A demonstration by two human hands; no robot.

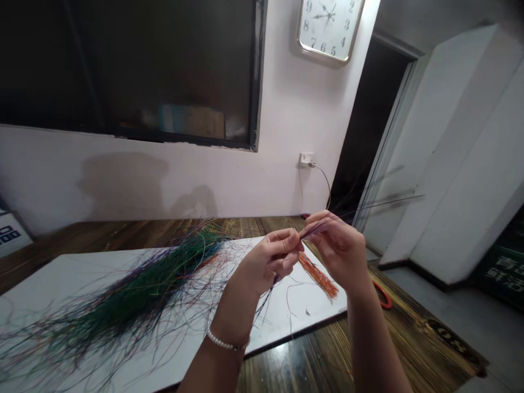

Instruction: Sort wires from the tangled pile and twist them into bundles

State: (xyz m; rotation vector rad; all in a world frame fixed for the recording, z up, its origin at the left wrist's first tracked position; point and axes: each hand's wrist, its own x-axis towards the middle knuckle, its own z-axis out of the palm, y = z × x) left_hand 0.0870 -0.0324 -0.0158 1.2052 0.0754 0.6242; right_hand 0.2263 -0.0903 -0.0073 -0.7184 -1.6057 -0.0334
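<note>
A thin bundle of purple wires (321, 225) runs between my hands, its long loose ends trailing off to the right. My left hand (272, 261) pinches the bundle between thumb and fingers, and darker ends hang below this hand. Close beside it, my right hand (341, 245) is closed around the same strands, some fingers hidden from view. Below the hands lies a short bundle of orange wires (318, 277) on a white board (286, 325). To the left, a large tangled heap of mostly green wires (143, 284) spreads over the board, with purple, blue and orange strands mixed in.
The board rests on a dark wooden table (303, 365). A red scissors-like handle (383, 296) shows beside my right forearm. At the back wall are a socket with a plugged-in cable (307, 160) and a clock (329, 24). A doorway (366, 120) opens at right.
</note>
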